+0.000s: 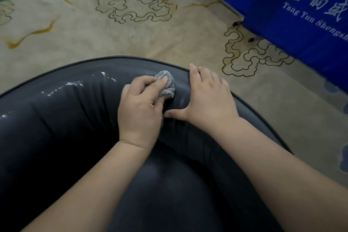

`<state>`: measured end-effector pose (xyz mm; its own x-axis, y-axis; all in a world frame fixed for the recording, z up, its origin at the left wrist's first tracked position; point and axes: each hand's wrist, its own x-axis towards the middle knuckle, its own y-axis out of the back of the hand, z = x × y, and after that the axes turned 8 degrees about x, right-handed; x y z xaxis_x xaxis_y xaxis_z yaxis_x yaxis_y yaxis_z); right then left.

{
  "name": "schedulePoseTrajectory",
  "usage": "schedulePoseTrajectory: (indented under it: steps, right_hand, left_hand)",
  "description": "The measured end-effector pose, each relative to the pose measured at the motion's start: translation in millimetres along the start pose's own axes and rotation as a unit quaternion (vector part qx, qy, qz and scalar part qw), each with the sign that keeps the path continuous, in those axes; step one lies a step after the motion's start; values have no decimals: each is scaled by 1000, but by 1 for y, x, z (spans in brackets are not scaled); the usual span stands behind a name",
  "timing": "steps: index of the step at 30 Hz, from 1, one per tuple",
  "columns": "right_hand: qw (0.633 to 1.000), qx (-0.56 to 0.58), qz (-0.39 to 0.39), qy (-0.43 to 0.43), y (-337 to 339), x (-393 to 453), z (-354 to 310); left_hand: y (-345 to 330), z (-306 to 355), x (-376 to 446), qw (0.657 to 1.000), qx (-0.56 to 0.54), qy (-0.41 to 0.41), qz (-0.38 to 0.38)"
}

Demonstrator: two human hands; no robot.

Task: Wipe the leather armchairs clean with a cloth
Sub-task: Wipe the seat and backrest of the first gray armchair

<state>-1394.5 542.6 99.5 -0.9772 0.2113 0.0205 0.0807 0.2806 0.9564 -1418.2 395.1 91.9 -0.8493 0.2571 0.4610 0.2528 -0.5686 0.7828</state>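
A: The grip?
B: Left hand point(140, 107) pinches the balled grey cloth point(166, 85) against the dark leather armchair point(62, 118), frame centre; right hand point(208, 94) lies flat, fingers spread, just beside it

A: Around them?
B: Patterned carpet point(75, 30) above; blue banner point(301, 5) upper right

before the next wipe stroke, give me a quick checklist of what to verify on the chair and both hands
1. Cloth gripped by left hand: ok.
2. Cloth touching the armchair leather: ok.
3. Right hand flat on the backrest, bracing beside the cloth: ok.
4. White marks left of the cloth cleared: not ok.
5. Cloth clean enough underneath: cannot tell.
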Motion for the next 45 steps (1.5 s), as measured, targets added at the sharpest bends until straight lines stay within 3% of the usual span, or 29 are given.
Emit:
schedulePoseTrajectory:
  steps: [2, 7, 11, 14, 18, 25, 28, 34, 39, 45]
  right_hand:
    - [1000, -11, 16, 8, -5, 4, -3]
    - [999, -19, 39, 0, -8, 0, -1]
    - [999, -23, 41, -5, -7, -1, -2]
    - [999, -28, 38, -6, -8, -1, -3]
    - [998, -33, 43, -9, -10, 0, -2]
    - [998, -42, 49, -11, -10, 0, -4]
    - [998, -40, 51, -6, -12, 1, -4]
    - [998, -34, 54, -7, -12, 0, -2]
    - [997, -42, 57, -6, -14, 1, -2]
    - [998, -52, 33, -7, -9, 2, -3]
  left_hand:
    - [7, -21, 6, 1000, 25, -15, 4]
    - [20, -50, 16, 990, 37, 112, 72]
    - [5, -14, 5, 998, -13, 58, 17]
    - [14, -36, 11, 999, 16, 31, 10]
    - [18, -43, 15, 988, 25, 140, 66]
    - [19, -28, 5, 999, 16, 49, -18]
    - [14, -27, 27, 997, 26, 72, -12]
    - [18, -19, -27, 997, -3, 62, -45]
    - [15, -27, 8, 995, -31, 94, -13]
    - [27, -26, -18, 992, -69, 96, -42]
